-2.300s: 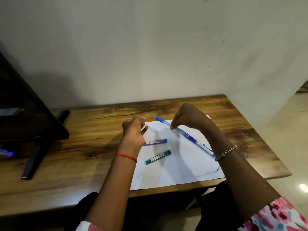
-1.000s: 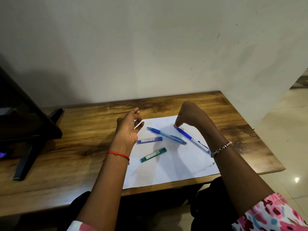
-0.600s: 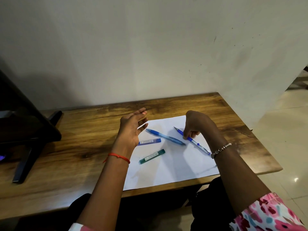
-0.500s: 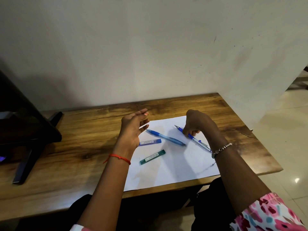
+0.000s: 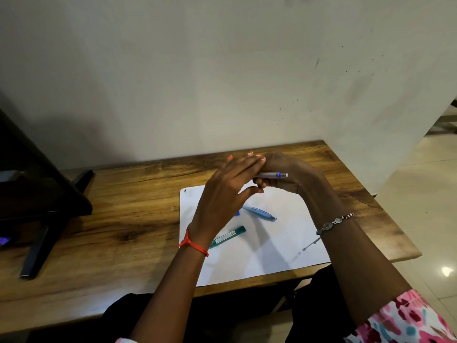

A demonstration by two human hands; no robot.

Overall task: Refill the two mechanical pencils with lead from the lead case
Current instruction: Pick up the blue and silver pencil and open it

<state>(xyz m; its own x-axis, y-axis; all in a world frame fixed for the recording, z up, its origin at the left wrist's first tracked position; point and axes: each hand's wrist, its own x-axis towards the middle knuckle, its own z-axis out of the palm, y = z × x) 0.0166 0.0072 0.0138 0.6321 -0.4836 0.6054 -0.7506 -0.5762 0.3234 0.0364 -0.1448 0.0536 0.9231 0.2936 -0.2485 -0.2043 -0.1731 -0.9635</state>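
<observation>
My right hand (image 5: 288, 173) is raised above the white paper (image 5: 279, 246) and closed around a clear-and-blue mechanical pencil (image 5: 273, 175), whose cap end sticks out to the right. My left hand (image 5: 222, 194) reaches across in front of it with fingers spread; its fingertips are at the pencil's hidden left end, and I cannot tell whether they touch it. The second blue pencil (image 5: 259, 213) lies on the paper. A green lead case (image 5: 227, 236) lies near my left wrist. A blue lead case (image 5: 237, 213) is mostly hidden behind my left hand.
The paper lies on a wooden table (image 5: 123, 219) against a pale wall. A dark monitor with a stand (image 5: 44, 219) occupies the left end. The table's right edge drops to a tiled floor (image 5: 420, 219).
My right hand picked the clear-and-blue pencil up off the paper and turned it level. My left hand moved right and met it. The other pencil and both cases stayed in place.
</observation>
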